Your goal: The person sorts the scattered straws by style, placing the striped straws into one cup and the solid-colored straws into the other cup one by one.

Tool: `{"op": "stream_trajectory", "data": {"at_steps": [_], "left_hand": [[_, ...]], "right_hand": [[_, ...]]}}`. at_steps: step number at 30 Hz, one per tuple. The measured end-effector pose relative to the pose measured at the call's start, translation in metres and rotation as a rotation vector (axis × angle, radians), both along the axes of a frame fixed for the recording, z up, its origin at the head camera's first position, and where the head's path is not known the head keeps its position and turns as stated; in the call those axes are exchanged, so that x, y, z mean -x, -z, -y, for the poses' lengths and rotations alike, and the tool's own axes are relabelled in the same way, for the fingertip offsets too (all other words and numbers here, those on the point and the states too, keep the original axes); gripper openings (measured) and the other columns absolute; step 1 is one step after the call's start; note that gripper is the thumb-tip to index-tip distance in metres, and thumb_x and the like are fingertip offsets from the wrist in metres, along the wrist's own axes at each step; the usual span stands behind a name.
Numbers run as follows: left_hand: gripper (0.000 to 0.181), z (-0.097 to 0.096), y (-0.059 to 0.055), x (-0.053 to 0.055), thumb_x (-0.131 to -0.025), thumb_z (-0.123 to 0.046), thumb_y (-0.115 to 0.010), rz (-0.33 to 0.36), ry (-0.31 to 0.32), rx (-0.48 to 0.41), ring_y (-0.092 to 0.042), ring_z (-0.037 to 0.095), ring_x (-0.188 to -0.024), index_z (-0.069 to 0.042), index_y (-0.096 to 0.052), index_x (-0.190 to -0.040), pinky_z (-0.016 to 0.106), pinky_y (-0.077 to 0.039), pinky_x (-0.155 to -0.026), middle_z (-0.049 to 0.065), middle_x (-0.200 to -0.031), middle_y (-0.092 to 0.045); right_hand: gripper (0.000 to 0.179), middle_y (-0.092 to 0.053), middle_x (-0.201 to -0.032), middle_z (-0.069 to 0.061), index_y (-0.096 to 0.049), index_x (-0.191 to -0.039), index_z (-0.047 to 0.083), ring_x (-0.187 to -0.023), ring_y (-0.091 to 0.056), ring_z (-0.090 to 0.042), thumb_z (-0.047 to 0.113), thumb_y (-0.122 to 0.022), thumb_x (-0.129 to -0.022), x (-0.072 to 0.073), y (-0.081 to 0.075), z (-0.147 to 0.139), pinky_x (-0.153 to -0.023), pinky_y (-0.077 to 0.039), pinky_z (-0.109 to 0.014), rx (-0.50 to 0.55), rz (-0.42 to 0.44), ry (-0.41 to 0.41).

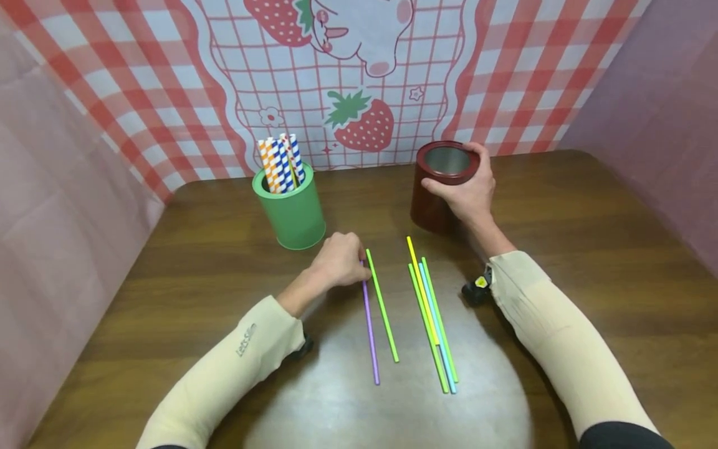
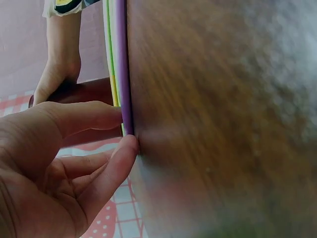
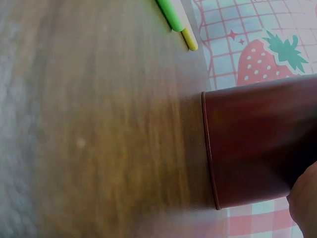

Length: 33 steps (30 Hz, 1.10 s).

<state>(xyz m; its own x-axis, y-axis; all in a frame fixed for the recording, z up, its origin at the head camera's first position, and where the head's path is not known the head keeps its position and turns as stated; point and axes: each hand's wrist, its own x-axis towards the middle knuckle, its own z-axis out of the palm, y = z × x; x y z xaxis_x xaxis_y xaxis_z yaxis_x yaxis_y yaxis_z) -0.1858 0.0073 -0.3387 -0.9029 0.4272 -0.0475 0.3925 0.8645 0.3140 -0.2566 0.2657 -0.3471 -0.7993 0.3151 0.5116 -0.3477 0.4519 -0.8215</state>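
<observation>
Purple straw (image 1: 371, 333), far end partly hidden, pinched in left hand (image 1: 338, 259); dark-red can (image 1: 427, 202) near far table edge (image 1: 364, 173), side hidden, clasped by right hand (image 1: 475, 187).

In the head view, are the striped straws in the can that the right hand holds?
No, the striped straws stand in the green can, while the right hand holds the red can.

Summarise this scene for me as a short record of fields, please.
Left hand: pinches the far end of the purple straw
Right hand: holds the dark red canister
Green canister: striped straws standing inside
Beside purple straw: one lime-green straw
Cluster farther right: two lime-green straws, one yellow straw, one light blue straw
Surface: wooden table
</observation>
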Motion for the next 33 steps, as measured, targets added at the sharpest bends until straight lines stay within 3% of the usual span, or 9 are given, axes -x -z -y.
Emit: {"op": "stream_trajectory", "data": {"at_steps": [7, 11, 14, 17, 21, 27, 33], "left_hand": [[0.017, 0.000, 0.000, 0.005, -0.066, -0.016, -0.078, -0.001, -0.003, -0.017, -0.058, 0.017, -0.059, -0.017, -0.064, -0.057, 0.027, -0.047, -0.052, -0.005, -0.058, -0.060], [0.010, 0.004, 0.000, 0.009, -0.068, -0.017, -0.078, 0.090, -0.041, -0.094, -0.060, 0.013, -0.056, -0.016, -0.070, -0.064, 0.025, -0.048, -0.052, -0.005, -0.058, -0.063], [0.004, 0.010, -0.003, 0.012, -0.073, -0.012, -0.076, 0.240, -0.097, -0.264, -0.063, 0.011, -0.052, -0.010, -0.073, -0.075, 0.025, -0.053, -0.051, 0.001, -0.060, -0.066], [0.011, 0.015, -0.011, 0.015, -0.079, -0.005, -0.069, 0.382, -0.142, -0.480, -0.064, 0.014, -0.053, 0.001, -0.072, -0.089, 0.029, -0.057, -0.054, 0.011, -0.069, -0.069], [0.022, 0.017, -0.030, 0.021, -0.085, 0.003, -0.059, 0.480, -0.126, -0.715, -0.061, 0.015, -0.059, 0.010, -0.065, -0.105, 0.033, -0.058, -0.058, 0.018, -0.082, -0.066], [0.018, 0.011, -0.058, 0.027, -0.090, 0.008, -0.050, 0.503, -0.055, -0.996, -0.062, 0.019, -0.066, 0.009, -0.055, -0.107, 0.035, -0.058, -0.063, 0.011, -0.080, -0.058], [0.011, 0.008, -0.076, 0.032, -0.095, 0.006, -0.048, 0.421, -0.036, -1.218, -0.067, 0.025, -0.074, 0.001, -0.050, -0.105, 0.037, -0.058, -0.072, 0.013, -0.089, -0.057]], "right_hand": [[0.087, -0.052, -0.131, -0.001, -0.042, -0.135, 0.020, -0.114, -0.049, -0.014, 0.035, -0.089, -0.063, 0.002, -0.001, 0.001, -0.094, -0.046, -0.032, -0.001, -0.007, 0.005], [0.088, -0.052, -0.131, -0.001, -0.042, -0.136, 0.020, -0.114, -0.050, -0.014, 0.035, -0.089, -0.063, 0.003, -0.001, 0.003, -0.093, -0.046, -0.034, 0.003, 0.010, 0.001], [0.089, -0.052, -0.132, -0.001, -0.041, -0.136, 0.020, -0.114, -0.049, -0.014, 0.035, -0.089, -0.063, 0.002, -0.001, 0.005, -0.093, -0.046, -0.035, 0.005, 0.017, -0.008], [0.090, -0.051, -0.132, -0.002, -0.040, -0.137, 0.019, -0.115, -0.049, -0.014, 0.034, -0.089, -0.063, 0.003, -0.002, 0.006, -0.094, -0.046, -0.035, 0.007, 0.009, -0.020], [0.089, -0.052, -0.132, -0.001, -0.041, -0.136, 0.019, -0.114, -0.049, -0.014, 0.033, -0.089, -0.063, 0.002, -0.001, 0.006, -0.093, -0.046, -0.035, 0.013, 0.004, -0.015], [0.088, -0.052, -0.131, -0.002, -0.041, -0.136, 0.019, -0.114, -0.050, -0.015, 0.032, -0.089, -0.063, -0.002, 0.001, 0.003, -0.092, -0.047, -0.036, 0.012, 0.003, 0.005], [0.088, -0.051, -0.132, -0.001, -0.040, -0.136, 0.019, -0.114, -0.049, -0.015, 0.032, -0.089, -0.064, -0.002, 0.001, 0.003, -0.092, -0.047, -0.036, 0.005, 0.002, -0.007]]}}
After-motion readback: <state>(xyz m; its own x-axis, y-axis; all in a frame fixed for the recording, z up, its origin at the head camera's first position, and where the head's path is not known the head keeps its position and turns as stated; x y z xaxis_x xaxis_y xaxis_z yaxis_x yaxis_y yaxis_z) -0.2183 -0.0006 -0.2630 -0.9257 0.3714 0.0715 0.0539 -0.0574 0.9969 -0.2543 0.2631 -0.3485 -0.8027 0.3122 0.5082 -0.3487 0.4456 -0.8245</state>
